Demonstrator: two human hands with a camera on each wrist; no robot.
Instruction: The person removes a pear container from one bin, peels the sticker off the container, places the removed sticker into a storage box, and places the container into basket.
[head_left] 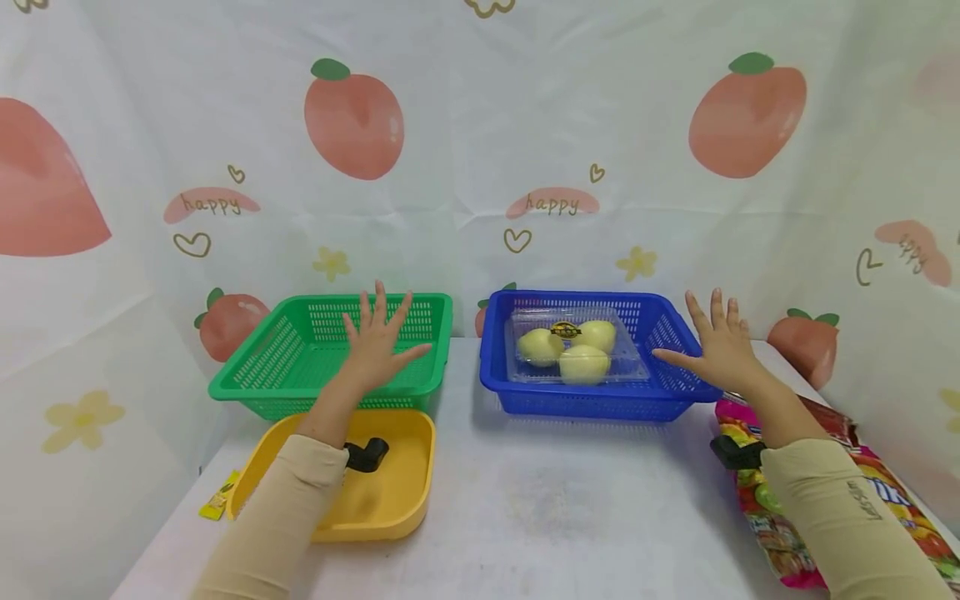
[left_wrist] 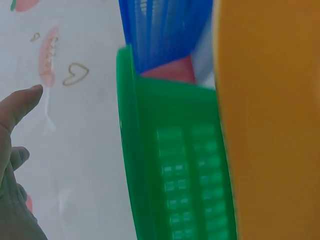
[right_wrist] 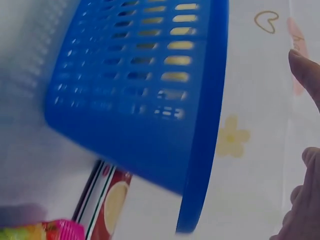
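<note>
Both left hand [head_left: 375, 343] and right hand [head_left: 722, 350] are spread wide, one left of the blue basket [head_left: 592, 403], one at its right end; three pale fruits [head_left: 585, 365] boxed inside.

A white sheet [head_left: 540, 100] printed with red fruit [head_left: 354, 125] and yellow flowers [head_left: 331, 264] is hanging at twelve o'clock, while a desk [head_left: 600, 517] is spreading towards six

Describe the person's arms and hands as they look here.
The left hand and right hand wear no gloves. The left sleeve and right sleeve are beige, the right one bearing small dark lettering. A black fitting juts out by each sleeve's end.
</note>
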